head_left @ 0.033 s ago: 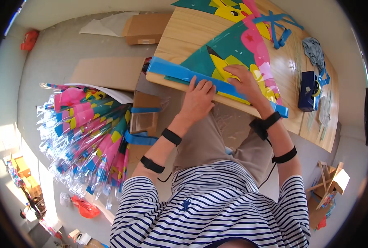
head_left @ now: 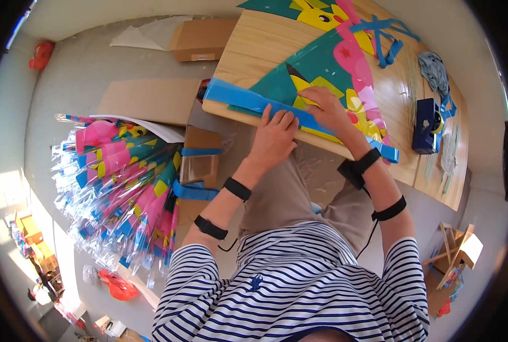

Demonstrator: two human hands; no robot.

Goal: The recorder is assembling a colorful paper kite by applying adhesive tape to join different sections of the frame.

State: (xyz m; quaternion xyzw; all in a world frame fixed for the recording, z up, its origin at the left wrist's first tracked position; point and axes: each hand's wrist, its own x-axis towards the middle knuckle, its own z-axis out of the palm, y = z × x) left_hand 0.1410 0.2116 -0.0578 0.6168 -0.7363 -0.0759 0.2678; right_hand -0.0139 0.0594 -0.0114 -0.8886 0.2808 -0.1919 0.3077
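A green printed sheet (head_left: 299,68) with a pink scalloped edge and a yellow cartoon figure lies on the wooden table. Along its near edge runs a flat blue strip (head_left: 231,97), whose far right end bends over the table edge. My left hand (head_left: 274,134) lies on this strip with fingers stretched out, pressing it down. To its right, my right hand (head_left: 329,114) is above the strip and the yellow figure, fingers curled toward the thumb. Whatever the right fingers pinch is too small or hidden to make out.
Another printed sheet (head_left: 322,20) and loose blue ribbons (head_left: 386,51) lie farther back. A dark blue box (head_left: 425,128) with a tape roll and a grey cloth (head_left: 432,71) sit on the right. Many plastic-wrapped printed bundles (head_left: 122,188) fill a carton (head_left: 199,171) at left.
My right hand has shifted slightly left along the strip, its fingers drawn closer to the thumb. My left hand stays where it was.
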